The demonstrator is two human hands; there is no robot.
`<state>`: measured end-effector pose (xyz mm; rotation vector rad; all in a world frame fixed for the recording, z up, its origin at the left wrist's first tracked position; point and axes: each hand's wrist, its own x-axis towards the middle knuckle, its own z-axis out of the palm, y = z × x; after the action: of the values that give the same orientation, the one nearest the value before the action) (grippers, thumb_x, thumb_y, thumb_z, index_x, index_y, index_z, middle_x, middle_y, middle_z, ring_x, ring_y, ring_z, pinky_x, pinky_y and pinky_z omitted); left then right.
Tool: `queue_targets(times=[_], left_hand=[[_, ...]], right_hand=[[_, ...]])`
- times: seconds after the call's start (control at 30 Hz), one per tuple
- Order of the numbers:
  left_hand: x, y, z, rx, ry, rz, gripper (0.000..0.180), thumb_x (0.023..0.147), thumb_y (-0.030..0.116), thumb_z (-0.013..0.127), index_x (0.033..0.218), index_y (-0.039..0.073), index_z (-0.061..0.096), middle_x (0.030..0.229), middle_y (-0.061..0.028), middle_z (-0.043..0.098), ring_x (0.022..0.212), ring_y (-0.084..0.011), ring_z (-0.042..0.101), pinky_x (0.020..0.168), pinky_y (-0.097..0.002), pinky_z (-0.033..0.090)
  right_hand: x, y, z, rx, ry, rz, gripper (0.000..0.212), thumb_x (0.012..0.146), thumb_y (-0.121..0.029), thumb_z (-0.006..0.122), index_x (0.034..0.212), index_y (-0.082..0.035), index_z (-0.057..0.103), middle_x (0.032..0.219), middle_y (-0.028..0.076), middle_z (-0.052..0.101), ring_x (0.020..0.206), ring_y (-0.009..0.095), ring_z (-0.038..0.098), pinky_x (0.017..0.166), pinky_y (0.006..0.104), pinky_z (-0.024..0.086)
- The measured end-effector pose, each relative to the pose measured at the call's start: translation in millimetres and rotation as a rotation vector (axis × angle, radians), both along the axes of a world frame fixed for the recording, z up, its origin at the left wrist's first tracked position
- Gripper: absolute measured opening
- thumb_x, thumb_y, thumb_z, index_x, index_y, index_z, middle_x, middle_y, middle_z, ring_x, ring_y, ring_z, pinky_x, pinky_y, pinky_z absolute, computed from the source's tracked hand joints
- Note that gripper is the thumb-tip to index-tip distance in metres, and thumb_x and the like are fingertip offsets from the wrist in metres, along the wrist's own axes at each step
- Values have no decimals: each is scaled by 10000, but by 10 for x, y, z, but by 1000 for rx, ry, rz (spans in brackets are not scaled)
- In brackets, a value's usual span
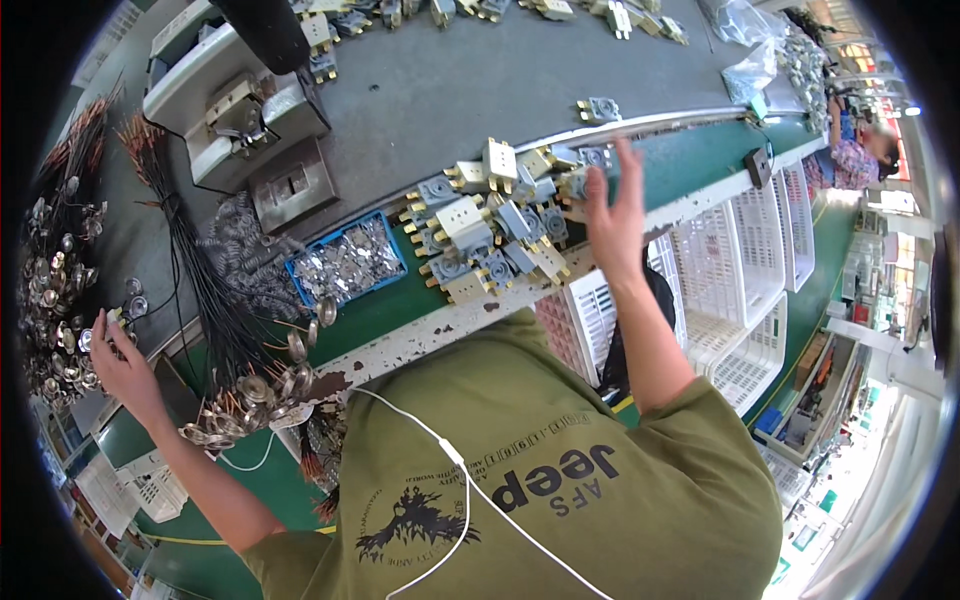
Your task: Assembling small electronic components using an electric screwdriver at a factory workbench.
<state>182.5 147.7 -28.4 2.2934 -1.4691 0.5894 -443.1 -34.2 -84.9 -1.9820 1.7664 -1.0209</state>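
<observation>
Standing at the right end of the socket pile, the right hand is blurred, thumb and finger wide apart. The left hand is at the metal cups, far left, fingers partly bent; whether it grips one cannot be told. Sockets lie heaped on the bench's green strip, right of the blue tray. Black wires lie left of the tray.

White perforated plastic crates stand near a pink crate along the workbench. Clear plastic bags lie toward its far right; beyond is a co-worker in a patterned top. Yellow tape lines the green floor.
</observation>
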Motion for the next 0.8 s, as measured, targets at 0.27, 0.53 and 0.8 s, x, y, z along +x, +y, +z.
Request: queue_targets(times=[0.27, 0.53, 0.8], left_hand=[[-2, -317, 416, 27, -218, -160, 324, 991, 211, 676, 1313, 186, 699, 1311, -101, 650, 1220, -302, 592, 1054, -427, 433], [92, -894, 631, 85, -329, -159, 258, 944, 189, 714, 1199, 159, 735, 1283, -83, 695, 1140, -335, 656, 956, -424, 521], [-631, -465, 679, 158, 161, -247, 193, 936, 233, 713, 1073, 97, 719, 1078, -106, 706, 974, -310, 681, 832, -432, 540]], right_hand=[[-451, -932, 369, 28, 320, 231, 407, 977, -29, 666, 1381, -74, 642, 1315, 133, 695, 1223, 260, 655, 1055, 358, 488], [439, -754, 788, -244, -35, 272, 399, 970, 0, 696, 1362, -13, 628, 1292, 105, 691, 1221, 194, 630, 1062, 347, 481], [1320, -653, 1083, -374, 224, 869, 550, 792, 75, 777, 1315, -14, 633, 1231, 152, 702, 1140, 323, 659, 1006, 419, 506]])
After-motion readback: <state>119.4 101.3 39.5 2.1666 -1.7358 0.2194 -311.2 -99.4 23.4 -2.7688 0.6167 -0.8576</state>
